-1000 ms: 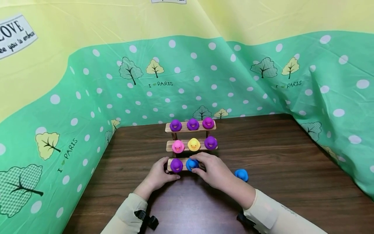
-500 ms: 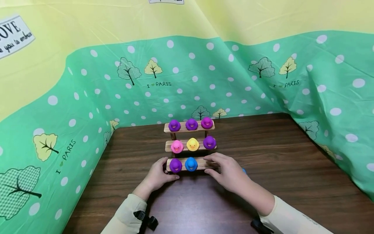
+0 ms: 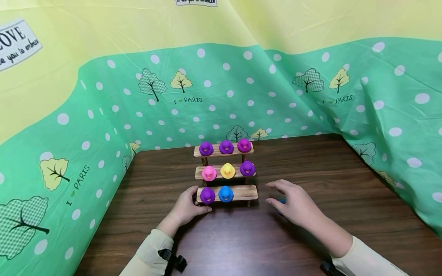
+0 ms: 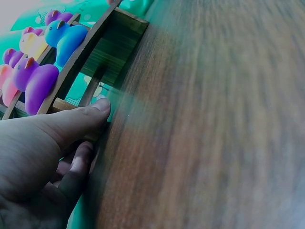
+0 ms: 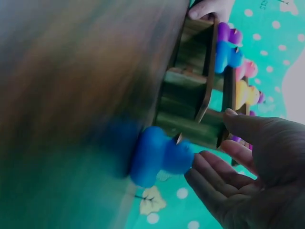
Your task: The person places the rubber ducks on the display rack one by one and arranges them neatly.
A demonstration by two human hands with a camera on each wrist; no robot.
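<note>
A three-tier wooden shelf [image 3: 246, 191] stands on the brown table [image 3: 310, 165]. Its bottom tier carries a purple duck [image 3: 207, 195] and a blue duck [image 3: 226, 193], with bare wood at its right end. My left hand [image 3: 197, 201] grips the left end of that tier, and the left wrist view shows the thumb [image 4: 90, 112] against the wood. My right hand [image 3: 272, 193] hovers open to the right of the shelf, over a second blue duck [image 3: 282, 201] on the table. In the right wrist view this duck [image 5: 157, 155] lies just ahead of the fingertips [image 5: 193, 174], apart from them.
The middle tier holds a pink duck [image 3: 209, 173], a yellow duck [image 3: 228, 170] and a purple one [image 3: 247, 168]; three purple ducks [image 3: 226, 147] line the top. A green and yellow printed cloth [image 3: 241, 76] walls in the table at the back and both sides.
My right hand let go of the blue duck on the bottom tier and moved right, down to the blue duck on the table. The left hand stayed on the shelf.
</note>
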